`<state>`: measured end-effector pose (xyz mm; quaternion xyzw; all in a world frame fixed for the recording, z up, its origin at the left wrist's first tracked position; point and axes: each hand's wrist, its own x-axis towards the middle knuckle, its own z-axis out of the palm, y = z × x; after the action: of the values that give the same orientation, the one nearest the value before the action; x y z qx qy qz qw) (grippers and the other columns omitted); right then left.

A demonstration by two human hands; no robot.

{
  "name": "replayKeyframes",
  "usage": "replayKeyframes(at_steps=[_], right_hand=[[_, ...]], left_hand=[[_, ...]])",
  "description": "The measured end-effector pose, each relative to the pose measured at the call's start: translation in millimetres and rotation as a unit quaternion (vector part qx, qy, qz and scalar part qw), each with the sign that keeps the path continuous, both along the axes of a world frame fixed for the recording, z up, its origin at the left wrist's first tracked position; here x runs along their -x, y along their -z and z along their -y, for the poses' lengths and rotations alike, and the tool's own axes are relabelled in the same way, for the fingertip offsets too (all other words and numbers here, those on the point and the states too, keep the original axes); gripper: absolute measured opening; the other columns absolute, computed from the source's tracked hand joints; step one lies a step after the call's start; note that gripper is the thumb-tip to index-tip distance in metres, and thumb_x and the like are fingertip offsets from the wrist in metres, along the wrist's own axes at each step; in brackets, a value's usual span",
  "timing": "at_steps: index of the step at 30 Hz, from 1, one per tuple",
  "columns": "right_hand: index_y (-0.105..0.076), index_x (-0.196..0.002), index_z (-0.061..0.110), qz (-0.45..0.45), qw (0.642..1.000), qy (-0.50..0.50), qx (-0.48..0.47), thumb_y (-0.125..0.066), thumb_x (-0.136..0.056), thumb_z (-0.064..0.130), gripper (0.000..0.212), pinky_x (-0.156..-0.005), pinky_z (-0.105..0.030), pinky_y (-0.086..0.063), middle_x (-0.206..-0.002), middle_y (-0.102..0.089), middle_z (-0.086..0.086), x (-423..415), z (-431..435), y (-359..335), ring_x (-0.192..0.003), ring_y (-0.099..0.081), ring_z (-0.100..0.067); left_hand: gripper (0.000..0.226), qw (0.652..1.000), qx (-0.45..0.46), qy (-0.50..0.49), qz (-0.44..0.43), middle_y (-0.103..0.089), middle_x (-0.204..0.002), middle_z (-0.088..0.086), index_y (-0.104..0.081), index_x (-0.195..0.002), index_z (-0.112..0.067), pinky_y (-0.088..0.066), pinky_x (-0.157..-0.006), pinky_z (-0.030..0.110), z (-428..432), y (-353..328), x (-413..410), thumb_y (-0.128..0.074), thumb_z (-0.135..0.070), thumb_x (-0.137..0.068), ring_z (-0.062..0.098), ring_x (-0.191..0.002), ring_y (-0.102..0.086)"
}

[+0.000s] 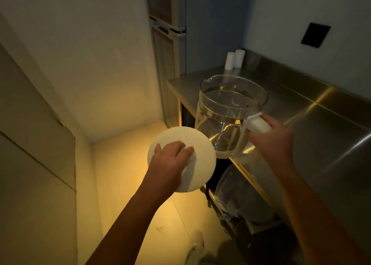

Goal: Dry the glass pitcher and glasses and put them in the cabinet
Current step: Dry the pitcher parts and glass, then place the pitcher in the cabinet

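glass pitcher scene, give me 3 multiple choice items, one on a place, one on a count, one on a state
1. Where do the white cylinders stand?
A. on the floor
B. at the back of the steel counter
C. on a chair

2. How many white cylinders are there?
A. one
B. two
C. four

3. In what state is the glass pitcher?
A. open-topped, held by its handle
B. lying on its side
C. covered with a lid

Answers:
1 B: they stand on the counter's far end, by the wall.
2 B: two stand side by side.
3 A: the right hand grips the white handle and the mouth is uncovered, while the left hand holds a round white disc apart from it.
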<state>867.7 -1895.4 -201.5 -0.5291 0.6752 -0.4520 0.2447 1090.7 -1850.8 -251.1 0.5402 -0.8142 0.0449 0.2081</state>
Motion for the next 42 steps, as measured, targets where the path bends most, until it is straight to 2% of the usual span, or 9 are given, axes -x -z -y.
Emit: replayKeyframes(at_steps=[8,15,17,21,26,29,37,39,42], right_hand=[[-0.048,-0.133,0.015,0.019,1.000,-0.001,-0.024,-0.075,-0.074,0.014,0.064,-0.080,-0.036,-0.050,-0.124,-0.056,-0.009,-21,128,6,-0.101,-0.055,-0.022],[-0.047,-0.134,0.016,0.022,0.999,0.026,-0.037,-0.073,-0.075,0.011,0.064,-0.086,-0.040,-0.050,-0.125,-0.055,-0.010,-33,220,8,-0.107,-0.055,-0.028],[-0.046,-0.135,0.016,0.015,0.998,0.030,-0.047,-0.072,-0.076,0.011,0.064,-0.088,-0.042,-0.050,-0.126,-0.054,-0.010,-36,238,11,-0.109,-0.054,-0.029],[-0.045,-0.135,0.018,0.015,0.997,0.058,-0.057,-0.069,-0.078,0.009,0.063,-0.087,-0.044,-0.051,-0.127,-0.052,-0.010,-43,272,19,-0.111,-0.053,-0.030],[-0.043,-0.136,0.018,-0.004,0.993,0.098,-0.070,-0.068,-0.080,0.010,0.062,-0.086,-0.040,-0.049,-0.131,-0.050,-0.011,-59,315,28,-0.115,-0.050,-0.030],[-0.042,-0.137,0.019,-0.002,0.989,0.134,-0.070,-0.067,-0.081,0.011,0.062,-0.087,-0.039,-0.049,-0.130,-0.050,-0.011,-77,346,31,-0.113,-0.050,-0.029],[-0.045,-0.136,0.022,0.045,0.963,0.259,-0.064,-0.070,-0.078,0.011,0.064,-0.083,-0.038,-0.050,-0.126,-0.052,-0.010,-118,414,33,-0.109,-0.052,-0.027],[-0.045,-0.135,0.022,0.049,0.954,0.291,-0.061,-0.071,-0.077,0.012,0.065,-0.085,-0.040,-0.051,-0.126,-0.053,-0.010,-124,426,37,-0.109,-0.053,-0.028],[-0.045,-0.136,0.021,0.053,0.944,0.319,-0.062,-0.071,-0.078,0.012,0.065,-0.085,-0.039,-0.050,-0.128,-0.053,-0.009,-127,441,42,-0.110,-0.053,-0.027]], left_hand=[[0.073,1.000,-0.005,0.005,0.024,-0.066,-0.099,0.013,-0.066,-0.104,-0.008,-0.050,-0.073,0.061,126,-7,-24,-0.093,-0.018,-0.037,0.030,-0.085,-0.065],[0.070,0.999,-0.032,0.011,0.013,-0.067,-0.095,0.010,-0.066,-0.100,-0.011,-0.054,-0.066,0.056,225,-9,-38,-0.094,-0.019,-0.037,0.030,-0.081,-0.064],[0.066,0.998,-0.056,0.015,0.014,-0.065,-0.101,0.011,-0.064,-0.104,-0.011,-0.053,-0.072,0.056,249,-7,-41,-0.092,-0.019,-0.044,0.031,-0.088,-0.062],[0.056,0.996,-0.081,0.037,-0.004,-0.054,-0.125,0.007,-0.054,-0.123,-0.016,-0.037,-0.102,0.050,295,-2,-45,-0.076,-0.022,-0.073,0.026,-0.114,-0.047],[0.054,0.991,-0.112,0.076,-0.004,-0.045,-0.133,0.000,-0.047,-0.130,-0.021,-0.028,-0.109,0.042,358,3,-58,-0.068,-0.021,-0.080,0.018,-0.121,-0.038],[0.053,0.990,-0.090,0.109,-0.001,-0.052,-0.126,0.005,-0.053,-0.124,-0.017,-0.032,-0.106,0.044,402,7,-74,-0.074,-0.016,-0.075,0.023,-0.115,-0.045],[0.072,0.972,-0.052,0.225,0.052,-0.065,-0.094,0.009,-0.065,-0.100,-0.012,-0.052,-0.070,0.049,515,12,-116,-0.091,-0.012,-0.034,0.028,-0.081,-0.064],[0.074,0.965,-0.065,0.245,0.072,-0.064,-0.099,0.010,-0.064,-0.105,-0.013,-0.051,-0.076,0.054,538,19,-119,-0.091,-0.011,-0.036,0.030,-0.088,-0.063],[0.069,0.955,-0.112,0.266,0.067,-0.051,-0.125,0.008,-0.052,-0.126,-0.016,-0.033,-0.101,0.052,565,26,-116,-0.079,-0.010,-0.063,0.029,-0.116,-0.046]])
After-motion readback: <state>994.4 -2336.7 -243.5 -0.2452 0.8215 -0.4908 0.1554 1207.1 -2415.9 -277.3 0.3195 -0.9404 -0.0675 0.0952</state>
